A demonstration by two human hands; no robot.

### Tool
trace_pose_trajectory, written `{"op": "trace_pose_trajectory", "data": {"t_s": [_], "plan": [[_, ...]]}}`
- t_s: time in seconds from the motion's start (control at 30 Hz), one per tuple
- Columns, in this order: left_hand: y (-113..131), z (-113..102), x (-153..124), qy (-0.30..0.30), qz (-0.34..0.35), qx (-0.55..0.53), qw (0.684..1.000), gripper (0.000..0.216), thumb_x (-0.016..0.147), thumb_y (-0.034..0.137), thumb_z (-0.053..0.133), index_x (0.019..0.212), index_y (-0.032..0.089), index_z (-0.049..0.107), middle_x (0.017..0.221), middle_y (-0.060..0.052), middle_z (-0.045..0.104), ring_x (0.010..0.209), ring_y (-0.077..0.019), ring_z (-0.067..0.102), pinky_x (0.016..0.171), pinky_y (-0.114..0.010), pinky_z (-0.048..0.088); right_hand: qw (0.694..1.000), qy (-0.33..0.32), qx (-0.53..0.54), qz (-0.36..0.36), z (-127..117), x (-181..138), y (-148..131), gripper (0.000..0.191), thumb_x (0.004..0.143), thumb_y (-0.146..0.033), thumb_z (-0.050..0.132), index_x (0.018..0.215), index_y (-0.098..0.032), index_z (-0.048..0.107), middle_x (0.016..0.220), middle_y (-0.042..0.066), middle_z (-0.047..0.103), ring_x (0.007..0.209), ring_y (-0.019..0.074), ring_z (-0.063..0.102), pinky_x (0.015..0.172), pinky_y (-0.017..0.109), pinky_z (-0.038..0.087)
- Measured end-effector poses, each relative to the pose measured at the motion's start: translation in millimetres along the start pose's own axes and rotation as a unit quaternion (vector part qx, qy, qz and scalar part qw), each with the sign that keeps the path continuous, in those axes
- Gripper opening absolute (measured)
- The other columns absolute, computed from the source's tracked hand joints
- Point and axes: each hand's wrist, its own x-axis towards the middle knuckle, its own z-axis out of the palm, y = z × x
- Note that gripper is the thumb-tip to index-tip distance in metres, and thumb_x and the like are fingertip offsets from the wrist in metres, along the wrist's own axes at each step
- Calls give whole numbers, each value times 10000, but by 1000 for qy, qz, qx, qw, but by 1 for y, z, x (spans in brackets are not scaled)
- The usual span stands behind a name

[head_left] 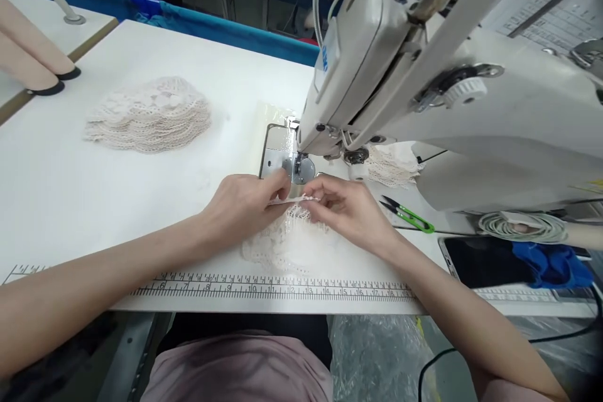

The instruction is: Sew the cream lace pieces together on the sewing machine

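Both hands pinch the upper edge of a cream lace piece (271, 248) just in front of the sewing machine's needle plate (277, 160). My left hand (245, 201) is closed, thumb and fingers gripping the folded edge. Opposite it, my right hand (346, 204) holds the same edge between thumb and fingertips. The rest of the lace hangs down onto the white table below the hands. Above and behind them stands the sewing machine (358, 63), with its presser foot (298, 163) close to my fingers but apart from them.
A stack of cream lace pieces (151, 113) lies to the left. More lace (391, 163) sits under the machine arm. Green thread snips (407, 213), a phone (485, 260), a blue cloth (556, 264) and a coiled cord (522, 226) lie right. A printed ruler (282, 289) runs along the front edge.
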Motion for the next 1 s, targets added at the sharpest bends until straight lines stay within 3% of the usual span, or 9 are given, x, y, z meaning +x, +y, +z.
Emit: {"op": "trace_pose_trajectory", "data": {"t_s": [0.17,0.37,0.63,0.87,1.0], "plan": [[-8,1,-6,52,114,68,990,107,873,177,486,783,226,457,510,84,477,428,-92,387,465,-213,321,988,83,-74,-108,12,-9,11,90,910,-229,565,990,-239,605,708,-34,651,598,102,628,573,227,520],[-4,-2,-7,24,103,62,992,125,859,161,472,763,234,437,515,84,503,426,-96,420,463,-215,340,980,93,-101,-141,14,-12,17,106,922,-215,542,1015,-240,586,784,-29,697,622,99,652,583,222,528],[-5,0,-9,36,131,50,989,141,851,118,480,799,233,418,526,97,484,424,-86,417,456,-196,352,963,104,-158,-194,15,-13,16,96,943,-190,526,995,-210,605,777,-5,715,597,95,634,538,213,501],[-6,-1,-10,53,190,65,978,116,910,157,500,831,216,441,521,101,490,407,-84,428,454,-191,383,928,143,-192,-285,17,-10,18,73,917,-124,568,920,-154,634,652,-33,659,514,68,558,474,200,427],[-4,-1,-11,51,200,58,977,42,926,174,498,967,183,498,535,93,530,414,-92,468,468,-206,420,864,176,-269,-388,14,-11,16,73,857,-72,642,914,-113,665,637,-22,667,526,79,565,472,223,434]]}}
